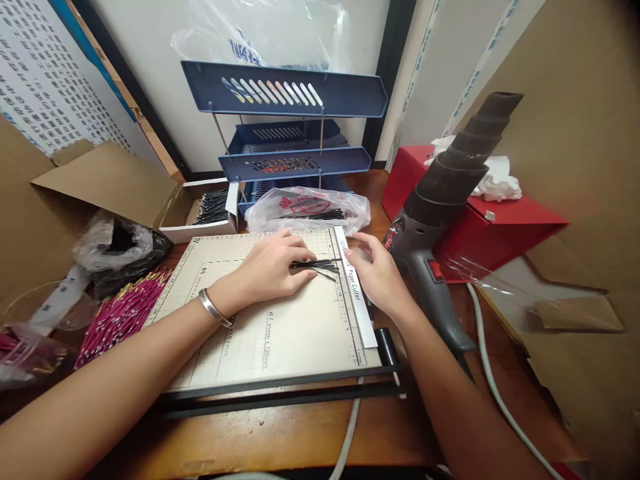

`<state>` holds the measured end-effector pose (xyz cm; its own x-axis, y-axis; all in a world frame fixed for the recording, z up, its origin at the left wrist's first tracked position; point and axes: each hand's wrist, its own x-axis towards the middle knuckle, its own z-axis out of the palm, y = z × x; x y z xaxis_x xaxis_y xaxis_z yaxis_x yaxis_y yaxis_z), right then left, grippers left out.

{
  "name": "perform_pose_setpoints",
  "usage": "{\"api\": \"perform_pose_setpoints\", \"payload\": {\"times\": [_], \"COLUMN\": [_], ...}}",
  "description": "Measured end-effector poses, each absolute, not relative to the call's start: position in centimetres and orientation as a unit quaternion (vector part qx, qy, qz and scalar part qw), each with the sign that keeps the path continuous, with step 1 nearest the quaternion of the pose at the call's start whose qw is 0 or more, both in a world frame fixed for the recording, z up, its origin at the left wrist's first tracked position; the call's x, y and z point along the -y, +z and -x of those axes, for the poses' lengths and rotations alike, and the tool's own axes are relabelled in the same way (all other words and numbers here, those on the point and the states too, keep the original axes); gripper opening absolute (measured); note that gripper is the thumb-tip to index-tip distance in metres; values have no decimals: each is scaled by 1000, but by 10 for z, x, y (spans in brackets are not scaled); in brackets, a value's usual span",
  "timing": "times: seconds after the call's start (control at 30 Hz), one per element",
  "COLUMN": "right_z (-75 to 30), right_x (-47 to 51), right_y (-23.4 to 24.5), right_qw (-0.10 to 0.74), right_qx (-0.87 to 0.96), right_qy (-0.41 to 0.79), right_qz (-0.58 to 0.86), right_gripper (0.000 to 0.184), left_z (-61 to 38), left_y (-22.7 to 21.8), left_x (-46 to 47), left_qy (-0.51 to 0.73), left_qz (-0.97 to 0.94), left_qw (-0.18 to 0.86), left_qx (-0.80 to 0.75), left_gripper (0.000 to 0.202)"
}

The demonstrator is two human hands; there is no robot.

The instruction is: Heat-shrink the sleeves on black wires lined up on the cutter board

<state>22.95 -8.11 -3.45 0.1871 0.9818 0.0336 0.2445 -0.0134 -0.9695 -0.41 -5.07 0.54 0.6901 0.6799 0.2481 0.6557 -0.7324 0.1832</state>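
Observation:
My left hand point(283, 263) is closed on a small bunch of thin black cords point(323, 267), pinched between thumb and fingers. The cords lie across the cream board of a paper cutter point(295, 327), their tips pointing right at its white labelled strip point(357, 287). On the strip's far side, my right hand point(375, 270) has thumb and index finger apart beside the cord ends. Its thumb tip rests at the strip's edge; its other fingers are partly hidden, and I see nothing held. The cutter's black handle point(386, 347) is at the near right corner.
A grey heat gun point(425, 220) stands upright by a red box point(505, 233). Behind the cutter are a plastic bag point(305, 207) of black cords, a white box point(197, 231) and a blue rack point(295, 160). Magenta cords point(123, 317) lie left. A cable point(353, 427) runs in front.

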Motion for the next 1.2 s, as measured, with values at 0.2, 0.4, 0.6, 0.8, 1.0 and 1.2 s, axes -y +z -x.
{"api": "perform_pose_setpoints", "payload": {"times": [0.2,0.4,0.6,0.8,1.0,1.2], "right_z": [-223,-220,-216,-217,-218,-217], "right_x": [51,56,54,52,53,54], "right_y": [-52,-56,-60,-61,-59,-58], "right_qw": [549,565,557,553,546,547], "right_qx": [411,371,407,418,413,411], "right_qy": [572,622,593,579,587,581], "right_qz": [450,396,416,430,433,441], "right_gripper": [55,64,76,73,78,77], "left_z": [11,9,3,-3,-5,-3], "left_y": [-5,-9,-10,-11,-10,-9], "left_x": [48,46,47,46,47,49], "left_qy": [200,238,258,255,256,260], "left_qz": [-918,-897,-867,-851,-841,-851], "left_qw": [75,134,187,210,214,207], "left_qx": [-335,-349,-383,-407,-427,-406], "left_gripper": [32,30,19,14,11,12]}}
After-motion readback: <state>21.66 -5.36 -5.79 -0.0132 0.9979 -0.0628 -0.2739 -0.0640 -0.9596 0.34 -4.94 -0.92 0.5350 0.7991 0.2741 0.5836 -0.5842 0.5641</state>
